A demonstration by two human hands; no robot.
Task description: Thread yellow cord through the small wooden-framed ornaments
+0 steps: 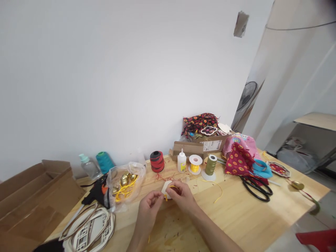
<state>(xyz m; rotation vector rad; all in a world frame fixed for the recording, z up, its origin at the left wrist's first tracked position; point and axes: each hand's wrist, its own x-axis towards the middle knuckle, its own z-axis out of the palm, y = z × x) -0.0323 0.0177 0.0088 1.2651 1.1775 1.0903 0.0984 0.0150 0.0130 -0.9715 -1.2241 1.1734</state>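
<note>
Both hands meet over the wooden table [236,213]. My left hand [149,206] is closed in a pinch on a thin yellow cord [166,197]. My right hand [181,196] curls its fingers round a small white flat piece [166,188], with a loop of the yellow cord over it. A loose length of yellow cord [219,194] trails on the table to the right of the hands.
A clear bag of gold bells [126,183], a black glue gun [96,192] and white lattice cutouts [88,229] lie left. Thread spools [157,161], a glue bottle [181,161], black scissors [256,187] and patterned fabric [238,155] sit behind. A cardboard box [28,196] stands far left.
</note>
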